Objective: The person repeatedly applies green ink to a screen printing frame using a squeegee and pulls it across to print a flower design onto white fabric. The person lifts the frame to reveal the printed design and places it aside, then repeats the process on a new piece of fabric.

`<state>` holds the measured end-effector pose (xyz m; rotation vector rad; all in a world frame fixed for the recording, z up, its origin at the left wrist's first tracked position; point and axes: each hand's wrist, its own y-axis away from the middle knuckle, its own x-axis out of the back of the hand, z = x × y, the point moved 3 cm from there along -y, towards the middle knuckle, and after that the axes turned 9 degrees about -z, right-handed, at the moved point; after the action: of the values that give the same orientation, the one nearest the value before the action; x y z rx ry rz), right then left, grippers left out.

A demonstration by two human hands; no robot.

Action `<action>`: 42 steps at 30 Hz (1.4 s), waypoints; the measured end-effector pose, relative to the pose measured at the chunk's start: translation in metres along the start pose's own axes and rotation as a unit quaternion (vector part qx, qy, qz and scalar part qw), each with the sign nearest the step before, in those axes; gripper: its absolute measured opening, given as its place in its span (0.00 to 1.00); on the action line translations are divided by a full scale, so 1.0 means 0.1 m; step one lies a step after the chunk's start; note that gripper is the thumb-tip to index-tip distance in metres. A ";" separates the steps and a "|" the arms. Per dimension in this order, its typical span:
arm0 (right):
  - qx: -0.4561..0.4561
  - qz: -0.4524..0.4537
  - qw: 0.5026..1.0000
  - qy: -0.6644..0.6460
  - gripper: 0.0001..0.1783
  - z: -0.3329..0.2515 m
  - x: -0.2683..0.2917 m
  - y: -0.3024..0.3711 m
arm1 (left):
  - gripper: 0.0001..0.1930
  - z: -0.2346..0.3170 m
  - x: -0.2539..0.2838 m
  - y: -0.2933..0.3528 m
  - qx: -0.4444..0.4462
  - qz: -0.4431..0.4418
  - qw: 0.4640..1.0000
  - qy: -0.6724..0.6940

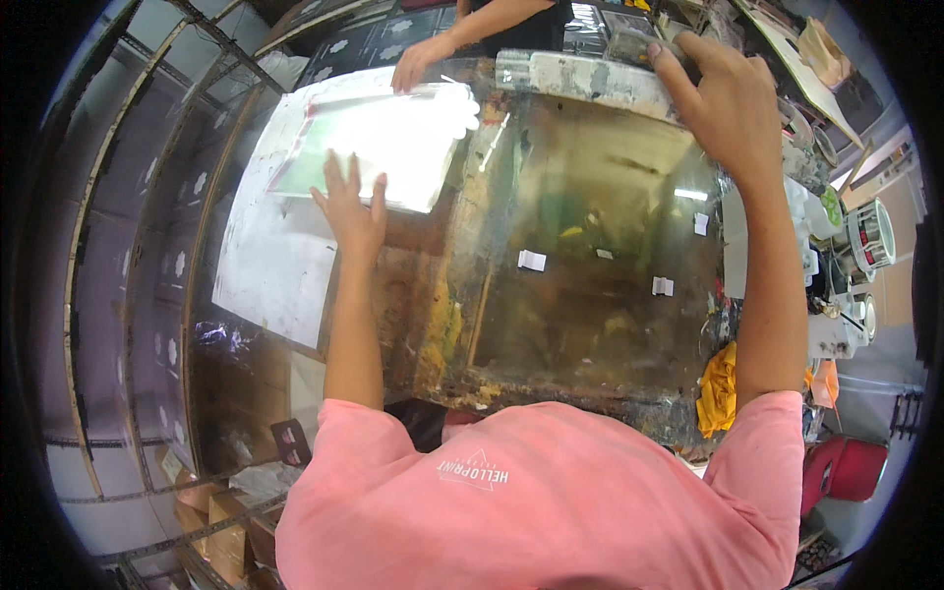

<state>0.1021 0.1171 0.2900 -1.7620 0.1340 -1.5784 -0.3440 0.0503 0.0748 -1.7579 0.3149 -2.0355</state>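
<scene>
My left hand (356, 205) lies with fingers spread on the near edge of a glossy white and pale green sheet (379, 147), which rests over a larger white board (270, 256). Glare washes out much of the sheet. At the far right, my right hand (723, 103) is raised with its fingers bent around something by the end of a paint-stained whitish bar (600, 84). What it grips is mostly hidden. Below the bar lies a glassy brown work surface (590, 324), with small white paper pieces (532, 261) on it.
Across the table, another person's hand (423, 61) touches the sheet's far edge. Metal racks (128, 246) stand along the left. A yellow cloth (718, 390) lies by the table's right side, near white tubs (870, 236) and a red chair (846, 470).
</scene>
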 end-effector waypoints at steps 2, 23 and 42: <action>-0.006 -0.022 1.000 -0.006 0.25 0.01 0.02 -0.02 | 0.33 0.10 -0.10 0.14 -0.041 -0.085 0.995 -0.019; -0.030 0.023 0.998 -0.053 0.24 -0.08 0.09 0.03 | 0.21 1.54 0.32 0.02 -0.175 -0.194 0.959 0.105; 0.006 0.030 0.999 -0.042 0.29 -0.02 0.11 -0.11 | 0.64 3.64 -0.89 1.12 -0.335 -0.236 0.900 0.149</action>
<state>0.0992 0.1180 0.3052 -1.7957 0.1349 -1.4578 0.0407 0.0308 0.0088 -2.0413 0.8388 -2.7968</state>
